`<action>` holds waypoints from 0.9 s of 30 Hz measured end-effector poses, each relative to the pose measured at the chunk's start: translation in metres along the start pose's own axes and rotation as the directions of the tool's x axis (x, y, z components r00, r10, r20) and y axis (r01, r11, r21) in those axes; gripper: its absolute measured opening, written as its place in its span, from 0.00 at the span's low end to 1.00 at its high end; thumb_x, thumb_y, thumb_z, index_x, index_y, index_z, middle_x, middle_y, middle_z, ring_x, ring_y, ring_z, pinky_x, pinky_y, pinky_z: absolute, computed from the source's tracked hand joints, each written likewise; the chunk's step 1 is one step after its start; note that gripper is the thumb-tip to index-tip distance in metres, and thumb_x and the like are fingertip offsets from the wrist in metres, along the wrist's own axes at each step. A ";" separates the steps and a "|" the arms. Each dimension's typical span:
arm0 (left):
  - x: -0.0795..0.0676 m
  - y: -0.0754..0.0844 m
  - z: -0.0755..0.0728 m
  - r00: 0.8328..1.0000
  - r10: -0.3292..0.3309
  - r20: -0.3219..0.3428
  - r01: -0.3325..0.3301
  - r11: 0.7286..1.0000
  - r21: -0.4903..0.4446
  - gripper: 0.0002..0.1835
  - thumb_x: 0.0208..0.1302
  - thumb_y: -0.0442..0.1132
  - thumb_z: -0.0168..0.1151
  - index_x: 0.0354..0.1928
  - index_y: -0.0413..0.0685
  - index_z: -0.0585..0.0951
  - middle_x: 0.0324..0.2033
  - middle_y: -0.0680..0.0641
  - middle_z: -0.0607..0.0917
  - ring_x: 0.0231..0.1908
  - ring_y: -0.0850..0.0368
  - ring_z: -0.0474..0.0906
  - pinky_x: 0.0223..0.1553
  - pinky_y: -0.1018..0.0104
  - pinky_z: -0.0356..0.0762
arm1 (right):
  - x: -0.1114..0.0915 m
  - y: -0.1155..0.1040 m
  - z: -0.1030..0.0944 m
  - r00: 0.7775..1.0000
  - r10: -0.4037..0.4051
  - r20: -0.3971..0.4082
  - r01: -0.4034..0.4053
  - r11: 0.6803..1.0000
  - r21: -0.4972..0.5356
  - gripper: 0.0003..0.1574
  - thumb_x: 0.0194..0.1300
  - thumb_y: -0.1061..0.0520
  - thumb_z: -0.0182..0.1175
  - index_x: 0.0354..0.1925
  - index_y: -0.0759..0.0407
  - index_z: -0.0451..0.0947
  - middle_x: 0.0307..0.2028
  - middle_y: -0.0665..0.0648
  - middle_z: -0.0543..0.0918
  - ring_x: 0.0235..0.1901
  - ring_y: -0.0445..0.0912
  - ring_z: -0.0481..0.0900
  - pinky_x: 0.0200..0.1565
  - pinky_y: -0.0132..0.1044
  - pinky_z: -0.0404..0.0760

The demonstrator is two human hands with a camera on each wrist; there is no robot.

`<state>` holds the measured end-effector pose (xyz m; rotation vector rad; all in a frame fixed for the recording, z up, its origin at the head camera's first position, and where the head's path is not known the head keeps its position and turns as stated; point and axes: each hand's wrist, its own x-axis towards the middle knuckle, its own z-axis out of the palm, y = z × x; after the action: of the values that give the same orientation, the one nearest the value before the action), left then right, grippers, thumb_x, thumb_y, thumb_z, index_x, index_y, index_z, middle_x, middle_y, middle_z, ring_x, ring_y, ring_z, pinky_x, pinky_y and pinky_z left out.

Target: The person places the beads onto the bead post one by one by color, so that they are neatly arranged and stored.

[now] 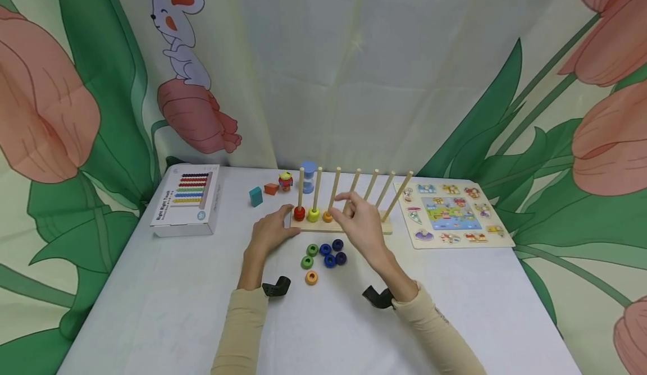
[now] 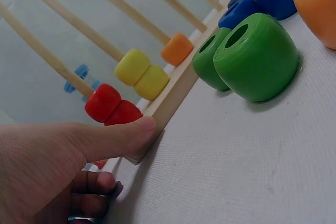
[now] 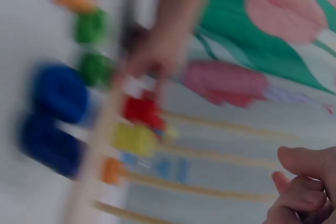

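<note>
A wooden peg rack carries a row of upright pegs. Red beads sit on its first peg, yellow beads on the second and one orange bead on the third. My left hand grips the rack's left end, thumb on the front edge, fingers behind. Beside the third peg, my right hand hovers with loosely bent fingers, nothing seen between them. In front of the rack lie green beads, several blue beads and a loose orange bead.
To the left stands a white box with a bead-rack picture. Behind the rack are a teal block, an orange block, a small toy figure and a blue sand timer. A picture puzzle board lies right.
</note>
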<state>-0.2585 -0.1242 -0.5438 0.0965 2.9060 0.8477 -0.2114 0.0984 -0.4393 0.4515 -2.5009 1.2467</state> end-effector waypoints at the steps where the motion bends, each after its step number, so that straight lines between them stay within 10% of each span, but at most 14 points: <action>1: 0.000 0.000 0.000 1.000 0.002 -0.001 -0.002 1.000 0.000 0.39 0.55 0.60 0.65 0.68 0.57 0.66 0.33 0.50 0.80 0.29 0.53 0.71 0.37 0.54 0.69 | -0.009 0.004 0.006 0.999 0.022 0.041 -0.022 1.000 -0.011 0.15 0.59 0.54 0.67 0.45 0.57 0.80 0.11 0.48 0.65 0.09 0.40 0.60 0.13 0.33 0.58; 14: 0.001 0.000 0.000 1.000 0.010 -0.011 -0.011 1.000 -0.009 0.39 0.55 0.60 0.66 0.67 0.57 0.66 0.38 0.48 0.82 0.30 0.52 0.72 0.39 0.51 0.70 | -0.080 0.039 0.055 0.868 0.053 0.494 0.020 0.990 -0.141 0.17 0.50 0.49 0.72 0.40 0.50 0.83 0.11 0.42 0.67 0.12 0.34 0.63 0.18 0.30 0.63; 27: -0.001 0.000 -0.001 1.000 -0.010 -0.005 0.010 1.000 -0.019 0.39 0.54 0.60 0.66 0.67 0.58 0.67 0.23 0.50 0.74 0.26 0.53 0.69 0.32 0.57 0.64 | -0.064 0.018 0.040 0.905 0.034 0.424 0.033 0.988 -0.149 0.16 0.54 0.50 0.70 0.40 0.55 0.82 0.12 0.43 0.68 0.12 0.34 0.63 0.17 0.29 0.62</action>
<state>-0.2574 -0.1244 -0.5429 0.0775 2.9004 0.8747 -0.1659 0.0854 -0.5011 0.7549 -2.9302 1.0308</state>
